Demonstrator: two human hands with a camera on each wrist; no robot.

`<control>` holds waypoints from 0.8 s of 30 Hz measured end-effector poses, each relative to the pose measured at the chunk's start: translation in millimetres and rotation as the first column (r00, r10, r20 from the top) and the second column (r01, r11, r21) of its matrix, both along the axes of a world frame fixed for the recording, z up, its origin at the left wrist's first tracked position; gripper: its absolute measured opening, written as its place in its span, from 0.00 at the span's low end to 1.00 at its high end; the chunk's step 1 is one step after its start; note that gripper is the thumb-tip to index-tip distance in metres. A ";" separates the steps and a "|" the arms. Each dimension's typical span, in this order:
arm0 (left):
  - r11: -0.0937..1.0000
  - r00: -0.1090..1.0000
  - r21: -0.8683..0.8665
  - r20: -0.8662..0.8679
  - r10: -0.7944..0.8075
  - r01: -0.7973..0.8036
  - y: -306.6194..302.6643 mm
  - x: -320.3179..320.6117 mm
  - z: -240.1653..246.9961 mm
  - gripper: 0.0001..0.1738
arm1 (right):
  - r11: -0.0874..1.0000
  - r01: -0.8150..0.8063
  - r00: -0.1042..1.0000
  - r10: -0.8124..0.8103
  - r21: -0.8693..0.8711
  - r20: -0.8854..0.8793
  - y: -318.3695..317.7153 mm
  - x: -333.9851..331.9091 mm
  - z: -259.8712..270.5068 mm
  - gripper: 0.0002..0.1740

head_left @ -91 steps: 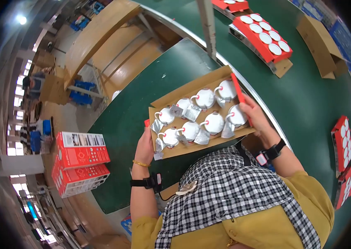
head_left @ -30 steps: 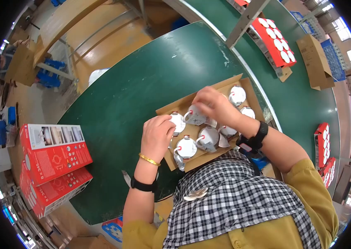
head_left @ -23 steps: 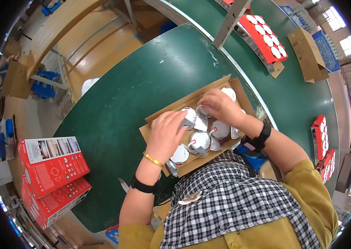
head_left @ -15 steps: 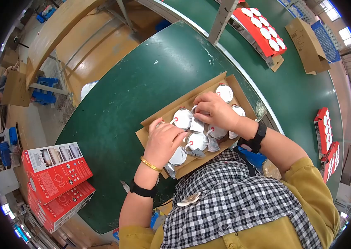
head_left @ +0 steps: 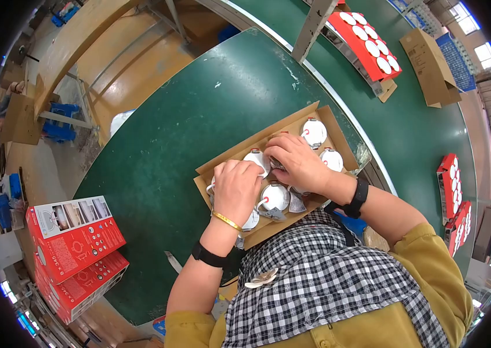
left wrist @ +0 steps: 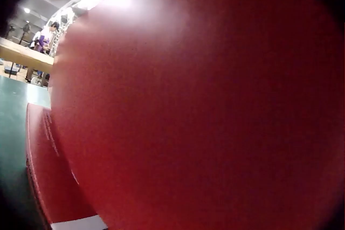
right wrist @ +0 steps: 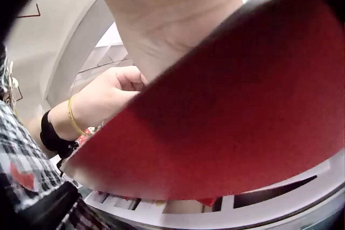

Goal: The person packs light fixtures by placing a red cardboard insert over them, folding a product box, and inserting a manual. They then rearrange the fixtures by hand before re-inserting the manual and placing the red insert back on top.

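A shallow cardboard tray [head_left: 228, 158] on the green table holds several round white light fittings [head_left: 314, 133] with white cords and silver foil tags. My right hand [head_left: 300, 165] reaches down into the middle of the tray, fingers curled at a fitting mostly hidden under it. Beside it, my left hand [head_left: 236, 188] lies bent over the tray's left end, covering fittings; cannot tell whether it grips one. Its fingers also show bent in the right wrist view. A close red surface [left wrist: 199, 100] fills most of the left wrist view, and a red panel [right wrist: 232, 111] covers much of the right.
Two red printed boxes [head_left: 74, 238] stand at the table's left edge. Red trays of white discs [head_left: 367, 43] sit across the metal rail, with an open carton [head_left: 431, 66] behind. A metal post [head_left: 315, 29] rises at the far edge. A blade-like strip [head_left: 173, 262] lies near my left forearm.
Earlier both hands held the tray tilted up by its ends; it now lies on the table. Both hands have moved in over the fittings, and the left has lately shifted right toward the right hand.
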State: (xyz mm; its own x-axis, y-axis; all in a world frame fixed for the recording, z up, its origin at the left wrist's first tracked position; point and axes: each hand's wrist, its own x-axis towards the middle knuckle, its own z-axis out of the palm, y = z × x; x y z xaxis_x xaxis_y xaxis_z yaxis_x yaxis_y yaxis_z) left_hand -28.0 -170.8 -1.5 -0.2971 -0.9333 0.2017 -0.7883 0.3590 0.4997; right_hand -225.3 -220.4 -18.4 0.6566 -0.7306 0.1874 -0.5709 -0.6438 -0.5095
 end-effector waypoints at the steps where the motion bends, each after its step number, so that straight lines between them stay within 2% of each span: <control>1: 1.000 1.000 -0.011 -0.005 0.013 -0.013 -0.8 -0.7 -1.1 0.11 | 1.000 0.021 0.999 -0.021 -0.005 -0.028 0.2 -1.1 3.4 0.25; 4: 1.000 1.000 -0.026 -0.018 0.013 -0.014 -3.4 -3.7 0.7 0.13 | 1.000 -0.011 0.999 0.012 0.025 -0.040 -1.4 -4.6 5.5 0.30; 8: 1.000 1.000 -0.018 -0.011 -0.011 0.011 -6.2 -9.5 -3.0 0.14 | 0.998 -0.011 1.000 0.012 0.054 -0.021 -5.5 -8.4 2.1 0.29; 12: 1.000 0.999 -0.027 -0.030 0.012 -0.012 -10.9 -15.6 -11.4 0.10 | 0.998 0.009 1.000 -0.010 0.064 0.023 -5.9 -12.4 -4.1 0.27; 24: 1.000 0.999 -0.026 -0.051 0.013 -0.015 -16.1 -21.3 -11.8 0.05 | 0.996 0.014 1.000 -0.014 0.082 -0.009 -7.1 -15.3 -3.1 0.27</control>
